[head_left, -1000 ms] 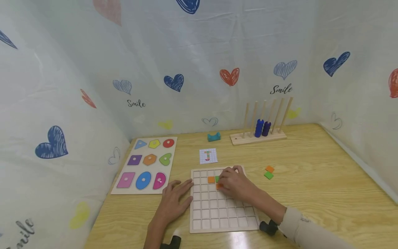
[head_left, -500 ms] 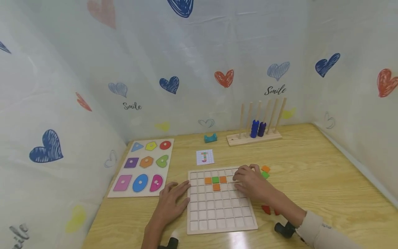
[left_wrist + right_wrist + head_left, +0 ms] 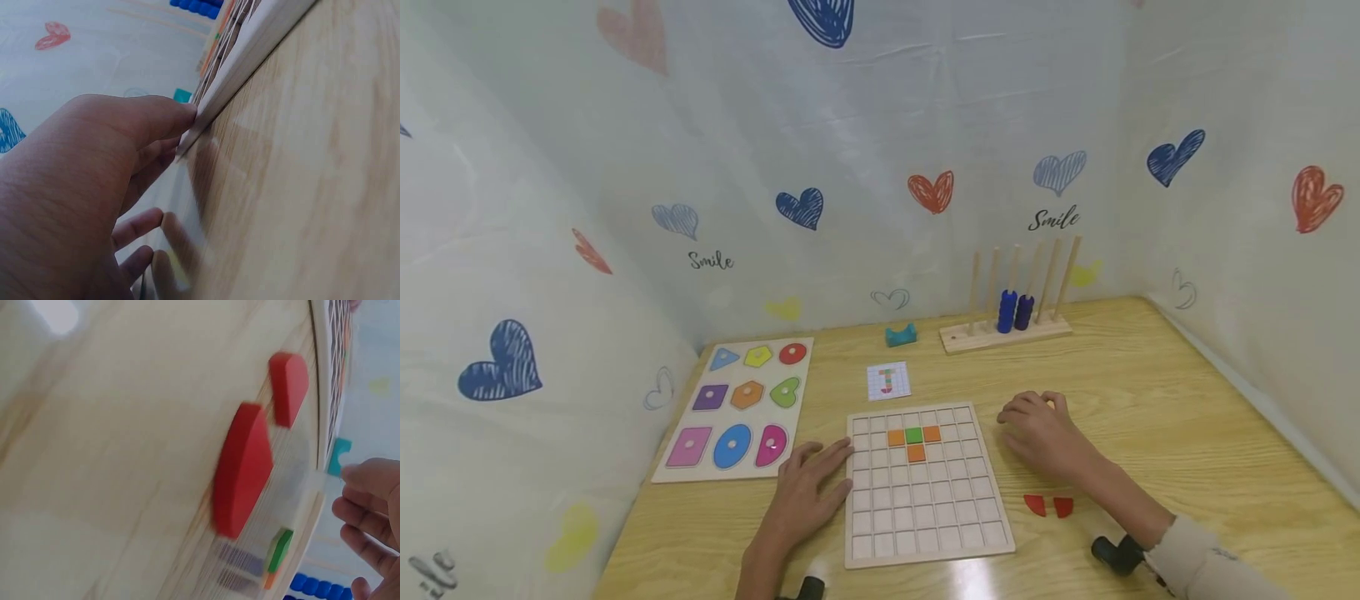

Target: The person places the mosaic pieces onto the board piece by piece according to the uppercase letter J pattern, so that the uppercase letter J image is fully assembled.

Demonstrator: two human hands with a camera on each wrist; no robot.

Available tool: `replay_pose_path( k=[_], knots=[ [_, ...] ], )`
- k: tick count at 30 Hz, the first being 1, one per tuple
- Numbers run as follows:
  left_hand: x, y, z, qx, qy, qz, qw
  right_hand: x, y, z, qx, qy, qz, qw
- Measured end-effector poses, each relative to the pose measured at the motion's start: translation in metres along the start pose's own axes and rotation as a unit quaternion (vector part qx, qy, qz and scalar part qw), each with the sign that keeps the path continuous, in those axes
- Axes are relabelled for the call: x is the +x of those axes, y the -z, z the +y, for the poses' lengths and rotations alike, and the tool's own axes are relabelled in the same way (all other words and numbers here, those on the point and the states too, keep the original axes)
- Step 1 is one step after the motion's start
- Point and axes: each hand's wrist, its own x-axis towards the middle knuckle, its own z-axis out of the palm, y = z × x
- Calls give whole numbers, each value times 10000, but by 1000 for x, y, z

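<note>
A wooden grid board lies flat on the table. In its upper rows sit three orange tiles, one below a green tile and the others on either side of the green one. My left hand rests at the board's left edge, fingertips touching it. Right of the board, my right hand hovers over the table with fingers loosely bent and nothing between them. A loose green tile and orange tile lie beyond it, mostly hidden in the head view.
Two red quarter-round pieces lie near my right wrist. Behind the board is a pattern card, then a teal block and a peg stand with blue beads. A shape puzzle lies at left.
My right hand has moved right, off the board to the loose tiles, uncovering the orange tile beside the green one and the red pieces. The left hand stays at the board's edge.
</note>
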Motion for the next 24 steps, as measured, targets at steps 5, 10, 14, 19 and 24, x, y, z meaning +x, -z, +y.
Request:
replay_pose_path(
  k=[5, 10, 14, 19, 24],
  knots=[
    [0, 0, 0, -32, -19, 30, 10000, -7, 3, 11, -134, -261, -120, 9995],
    [0, 0, 1, -20, 17, -15, 10000, -14, 5, 20, -298, -426, -189, 9985],
    [0, 0, 1, 20, 34, -36, 10000, -17, 7, 25, -360, -594, -196, 9974],
    [0, -1, 0, 76, 46, -48, 9999, -19, 11, 28, -414, -858, -355, 9948],
    [0, -1, 0, -4, 3, -6, 10000, -22, 11, 31, -426, -923, -349, 9942]
  ],
)
